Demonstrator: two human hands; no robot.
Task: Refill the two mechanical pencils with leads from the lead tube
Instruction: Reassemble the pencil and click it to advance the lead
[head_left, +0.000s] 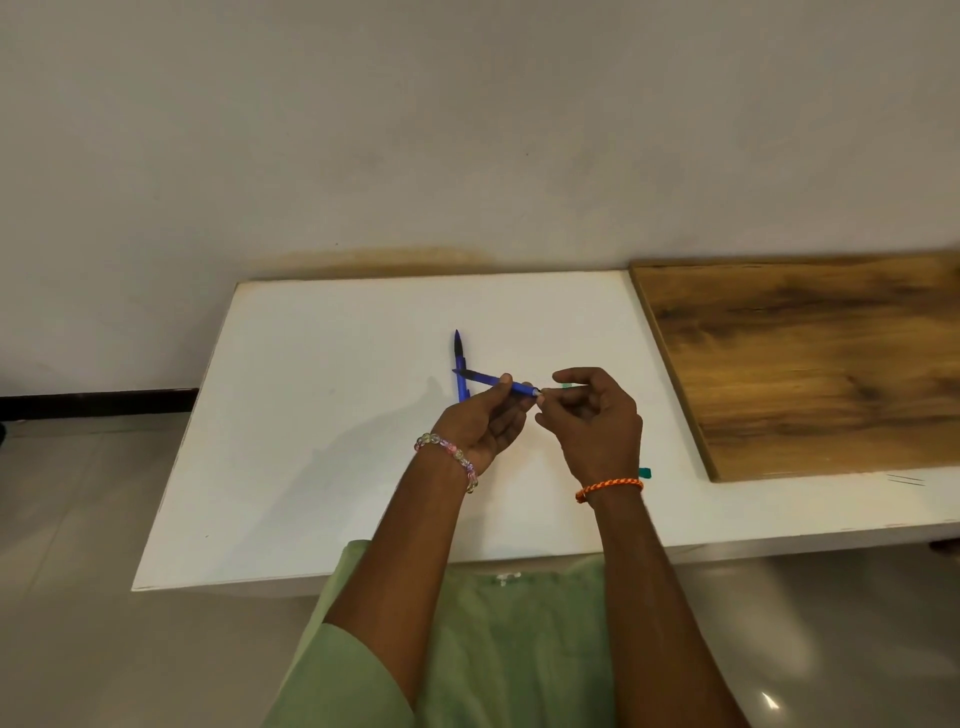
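My left hand (480, 426) grips a blue mechanical pencil (488, 381) above the table, its dark tip pointing left and its rear end pointing right. At that rear end, the fingertips of my right hand (597, 421) pinch something too small to make out. A second blue mechanical pencil (458, 358) lies on the white table (311, 415) just beyond my left hand, tip pointing away from me. A small teal piece (644, 472) shows on the table by my right wrist, and another greenish bit (567, 385) peeks out past my right fingers. What either one is cannot be told.
A brown wooden board (810, 364) covers the right part of the table. The table stands against a pale wall. Tiled floor lies to the left and in front, and my green-clothed lap sits at the near edge.
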